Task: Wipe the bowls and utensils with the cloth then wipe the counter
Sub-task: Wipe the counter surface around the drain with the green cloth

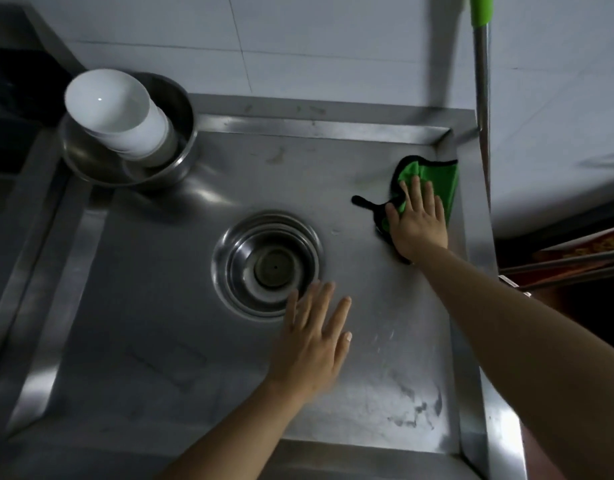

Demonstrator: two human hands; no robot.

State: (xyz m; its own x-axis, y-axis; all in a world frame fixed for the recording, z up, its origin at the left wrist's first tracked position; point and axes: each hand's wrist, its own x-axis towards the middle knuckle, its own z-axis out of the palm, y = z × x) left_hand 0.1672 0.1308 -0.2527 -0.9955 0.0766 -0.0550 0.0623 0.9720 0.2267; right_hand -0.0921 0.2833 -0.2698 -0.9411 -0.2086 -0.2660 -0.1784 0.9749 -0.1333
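Observation:
A green cloth with black edging (433,174) lies flat on the steel counter (180,341) near its back right corner. My right hand (416,223) presses down on the cloth with fingers spread. My left hand (316,337) hovers open and flat, fingers apart, at the near edge of a stack of steel bowls (264,265) in the middle of the counter. At the back left, several white bowls (115,109) are stacked tilted inside a larger steel bowl (180,140). No utensils are visible.
The counter has a raised rim (471,341) on the right and back. A metal pole with a green grip (482,81) leans in the back right corner against the tiled wall. Smudges mark the front right of the counter (413,407). A lower dark area lies left.

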